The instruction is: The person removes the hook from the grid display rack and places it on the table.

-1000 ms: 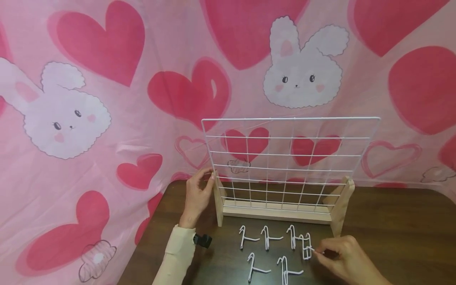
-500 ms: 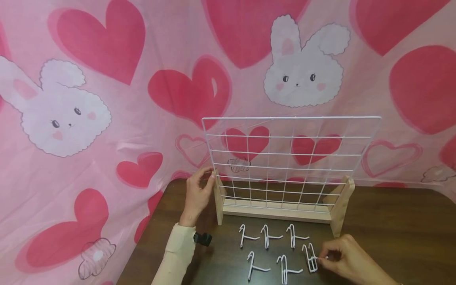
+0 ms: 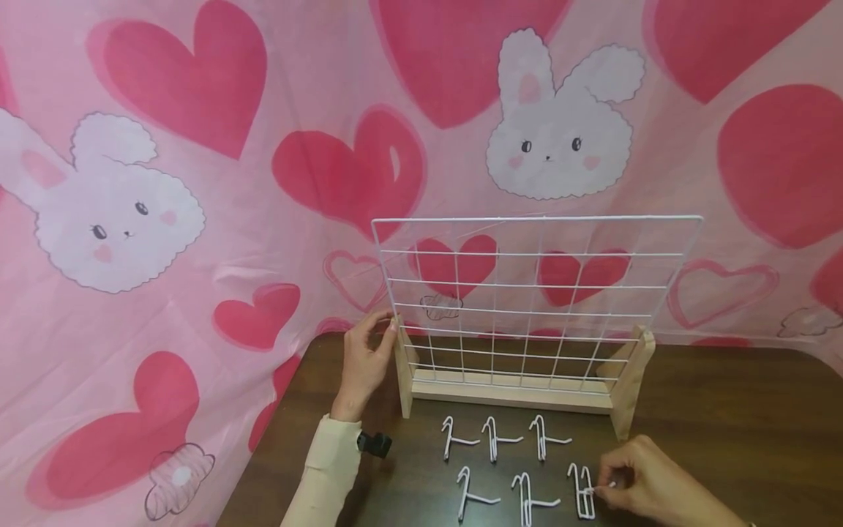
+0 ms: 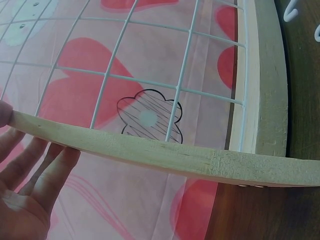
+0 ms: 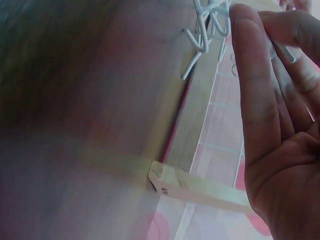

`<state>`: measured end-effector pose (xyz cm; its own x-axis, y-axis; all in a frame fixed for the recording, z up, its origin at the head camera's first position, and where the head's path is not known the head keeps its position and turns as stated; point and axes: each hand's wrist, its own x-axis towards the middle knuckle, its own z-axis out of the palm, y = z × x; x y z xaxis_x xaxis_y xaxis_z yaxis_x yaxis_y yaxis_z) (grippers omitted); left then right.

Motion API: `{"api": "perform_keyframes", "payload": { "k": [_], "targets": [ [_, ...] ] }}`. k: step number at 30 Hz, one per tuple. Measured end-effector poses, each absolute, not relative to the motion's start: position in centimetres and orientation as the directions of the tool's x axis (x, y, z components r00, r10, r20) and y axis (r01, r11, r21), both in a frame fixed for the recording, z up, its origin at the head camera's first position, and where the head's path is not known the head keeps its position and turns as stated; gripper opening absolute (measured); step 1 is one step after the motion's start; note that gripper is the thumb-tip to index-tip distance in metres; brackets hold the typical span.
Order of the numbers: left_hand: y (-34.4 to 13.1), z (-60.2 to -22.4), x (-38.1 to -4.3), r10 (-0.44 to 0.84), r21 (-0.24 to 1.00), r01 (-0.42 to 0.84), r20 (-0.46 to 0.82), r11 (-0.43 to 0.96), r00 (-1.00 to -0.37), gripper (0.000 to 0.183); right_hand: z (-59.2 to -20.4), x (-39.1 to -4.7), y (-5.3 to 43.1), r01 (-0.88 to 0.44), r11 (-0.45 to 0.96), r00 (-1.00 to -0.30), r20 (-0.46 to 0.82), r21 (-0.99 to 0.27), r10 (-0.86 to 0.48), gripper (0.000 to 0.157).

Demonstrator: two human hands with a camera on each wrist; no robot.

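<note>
In the head view, a white wire grid rack [image 3: 514,285] stands between wooden side panels [image 3: 634,391]. My left hand [image 3: 364,362] pinches the upper part of the left panel [image 3: 404,380]; in the left wrist view the thumb lies on one face of this panel [image 4: 150,154] and the fingers on the other. With thumb and fingertips, my right hand [image 3: 648,479] pinches the prong of a white wire display hook [image 3: 585,505], at the right of the front row. The right wrist view has this hand [image 5: 280,115] close up, its fingers partly hiding the prong.
Several more white hooks lie in two rows before the rack, among them one at back left [image 3: 449,441] and one at front left [image 3: 464,498]. A wooden crossbar [image 3: 514,394] joins the panels. Behind the brown table [image 3: 737,410] hangs a pink cloth [image 3: 316,58] with hearts and rabbits.
My right hand has drawn the hook toward me and slightly right, away from the back row to the end of the front row. The left hand keeps its place on the panel.
</note>
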<state>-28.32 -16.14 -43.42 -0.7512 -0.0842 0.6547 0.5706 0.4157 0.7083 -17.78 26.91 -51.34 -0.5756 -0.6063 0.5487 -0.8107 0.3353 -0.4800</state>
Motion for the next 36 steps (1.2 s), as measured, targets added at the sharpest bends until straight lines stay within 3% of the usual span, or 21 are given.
{"api": "perform_keyframes", "payload": {
  "k": [10,15,23,31,36],
  "targets": [
    [-16.3,-43.4,-28.4,-0.083,0.705,0.573,0.658,0.418,-0.749,0.02,-51.4,-18.4,28.5,-0.783,0.335,-0.594,0.471,-0.524,-0.652,0.039],
    [-16.2,-43.5,-28.4,-0.081,0.704,0.574,0.658,0.418,-0.748,0.02,-51.5,-18.4,28.7,-0.802,0.379,-0.583,0.472,-0.461,-0.661,0.039],
    [-16.2,-43.5,-28.4,-0.081,0.706,0.573,0.657,0.416,-0.75,0.02,-51.7,-18.0,29.1,-0.775,0.489,-0.627,0.397,-0.4,-0.67,0.038],
    [-16.1,-43.5,-28.3,-0.078,0.707,0.569,0.653,0.42,-0.753,0.02,-52.3,-18.3,29.3,-0.82,0.458,-0.572,0.447,-0.343,-0.688,0.043],
    [-16.2,-43.5,-28.3,-0.078,0.706,0.566,0.652,0.427,-0.754,0.021,-52.3,-18.2,29.1,-0.816,0.481,-0.578,0.449,-0.319,-0.681,0.045]
  ]
}}
